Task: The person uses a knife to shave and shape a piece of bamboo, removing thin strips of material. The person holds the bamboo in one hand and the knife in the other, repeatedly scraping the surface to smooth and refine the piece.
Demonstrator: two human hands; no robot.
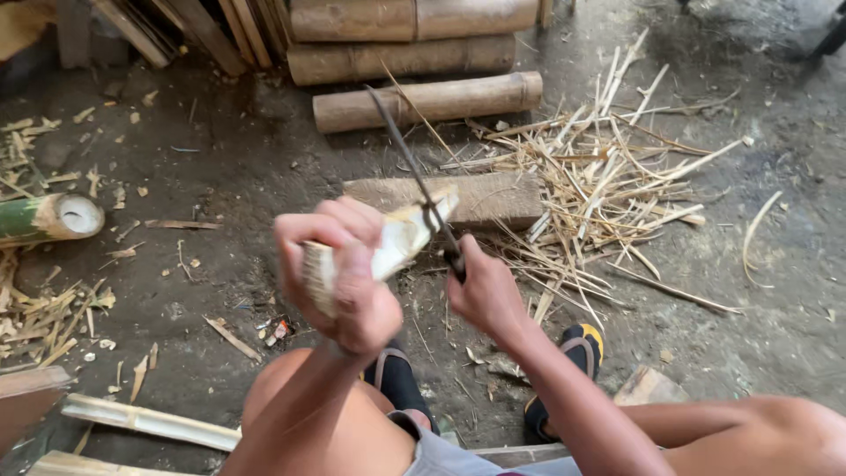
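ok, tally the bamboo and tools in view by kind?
Round bamboo logs, back: 3
Green bamboo culm, left: 1
Split piece in left hand: 1
Blade in right hand: 1
Wooden block: 1
Total: 7

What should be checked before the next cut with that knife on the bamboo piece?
1. Left hand wrapped firmly round the bamboo piece: ok.
2. Right hand closed on the knife handle: ok.
3. Blade seated in the far end of the piece: ok, it crosses that end.
4. Left fingers clear of the blade edge: cannot tell, the hand is blurred.
5. Feet out of the blade's way: ok, the sandals lie below the hands.
6. Wooden block bare for resting the piece: ok, only loose strips lie beside it.
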